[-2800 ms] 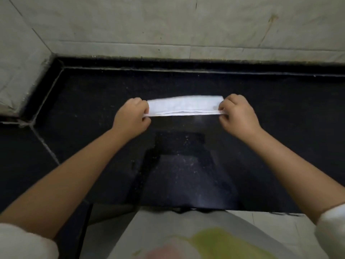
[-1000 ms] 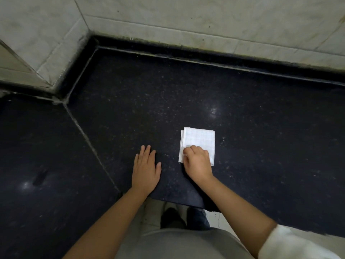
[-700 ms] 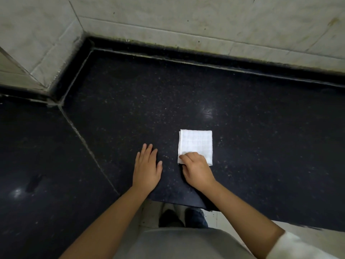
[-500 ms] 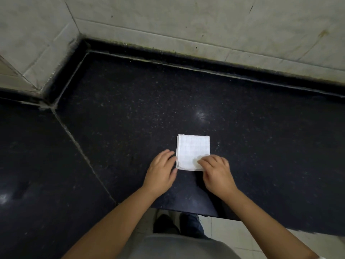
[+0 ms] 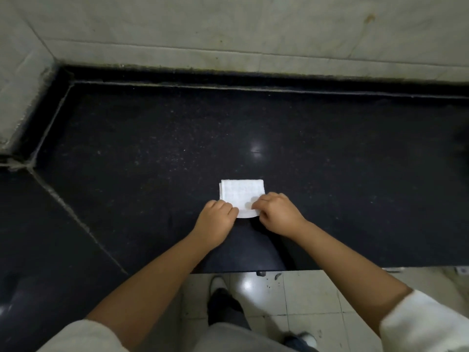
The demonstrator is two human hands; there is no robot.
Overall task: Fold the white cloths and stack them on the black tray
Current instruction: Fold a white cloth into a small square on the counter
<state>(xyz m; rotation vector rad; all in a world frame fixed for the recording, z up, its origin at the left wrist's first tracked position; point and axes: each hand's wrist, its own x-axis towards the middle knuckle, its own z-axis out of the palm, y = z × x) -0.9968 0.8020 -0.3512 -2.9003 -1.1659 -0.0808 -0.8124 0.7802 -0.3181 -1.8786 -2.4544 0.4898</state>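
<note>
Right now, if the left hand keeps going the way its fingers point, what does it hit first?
The folded white cloth. The left hand is already at its near left corner, knuckles aimed up and right, toward the right hand. Contact looks likely; depth unclear.

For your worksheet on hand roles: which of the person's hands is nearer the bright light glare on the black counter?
Right. The right hand lies just below the glare; the left hand sits further left.

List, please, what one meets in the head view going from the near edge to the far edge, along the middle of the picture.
Tiled floor → black countertop → white cloth, gripped by left hand and right hand → tiled wall.
</note>
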